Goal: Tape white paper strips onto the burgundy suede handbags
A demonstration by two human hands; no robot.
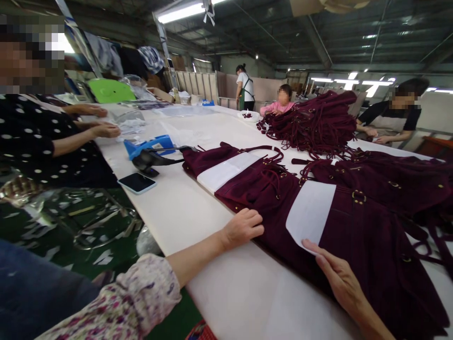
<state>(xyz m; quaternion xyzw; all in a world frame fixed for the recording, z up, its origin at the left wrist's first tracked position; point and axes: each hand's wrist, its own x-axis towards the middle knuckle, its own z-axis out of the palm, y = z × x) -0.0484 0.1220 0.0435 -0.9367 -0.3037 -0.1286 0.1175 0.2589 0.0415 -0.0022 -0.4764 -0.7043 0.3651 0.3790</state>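
Note:
Several maroon handbags lie in an overlapping row along the white table, the middle bag (pixel 265 203) nearest my left hand (pixel 244 229). The fingers of that hand are curled together at the bag's near edge, their tips partly hidden. My right hand (pixel 336 274) has the lower corner of a white paper sheet (pixel 313 212) between its fingers and thumb. This sheet rests on the maroon fabric, beside the closest bag (pixel 375 255). Farther along the row, another white sheet (pixel 230 170) lies across the far bag (pixel 203 158).
A large pile of maroon bags (pixel 314 123) is at the back right. Left of the row are a phone (pixel 137 182), a black strapped object (pixel 145 160) and a blue tape dispenser (pixel 155 145). A co-worker in a dotted top (pixel 67 137) stands at the left edge; others are farther back.

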